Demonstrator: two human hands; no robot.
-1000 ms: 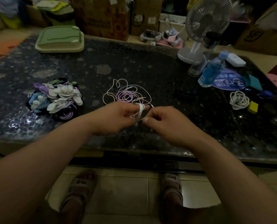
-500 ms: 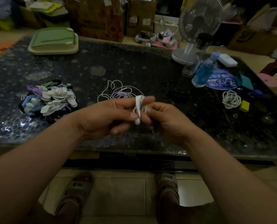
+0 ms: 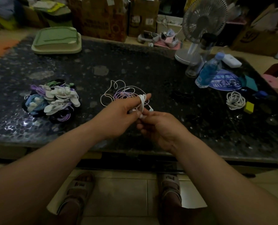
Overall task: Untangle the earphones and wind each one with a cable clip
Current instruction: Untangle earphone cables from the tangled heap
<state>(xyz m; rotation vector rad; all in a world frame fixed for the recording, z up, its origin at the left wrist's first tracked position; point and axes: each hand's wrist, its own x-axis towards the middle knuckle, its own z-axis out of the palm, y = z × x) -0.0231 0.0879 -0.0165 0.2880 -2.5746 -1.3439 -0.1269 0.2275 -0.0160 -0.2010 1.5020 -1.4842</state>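
The white earphone [image 3: 142, 101] is off the table, held between both hands above its near edge. Its cable is looped several times around the outstretched index finger of the left hand [image 3: 118, 114], with the thumb pressing the loops from below. That grip is closed on the coil. One earbud [image 3: 151, 109] hangs free just to the right of the loops. The right hand [image 3: 161, 127] sits just below and to the right, touching the left, its fingers curled in a narrow grip on the lower end of the same cable. Exactly which part it pinches is hidden by the fingers.

Just behind the hands, a loose tangle of white and purple earphones [image 3: 123, 92] lies on the dark speckled table [image 3: 135, 62]. To the left, well apart from the tangle, is a pile of wound earphones [image 3: 52, 99] — white, purple, blue and green, with pale clips on them. On the right side lies a coiled white cable [image 3: 235, 100] with a small yellow block [image 3: 249, 107] just beside it. Farther back on that side stand a blue bottle [image 3: 208, 72] and a small fan [image 3: 203, 21]; at the far left corner lies a green tray [image 3: 56, 40].
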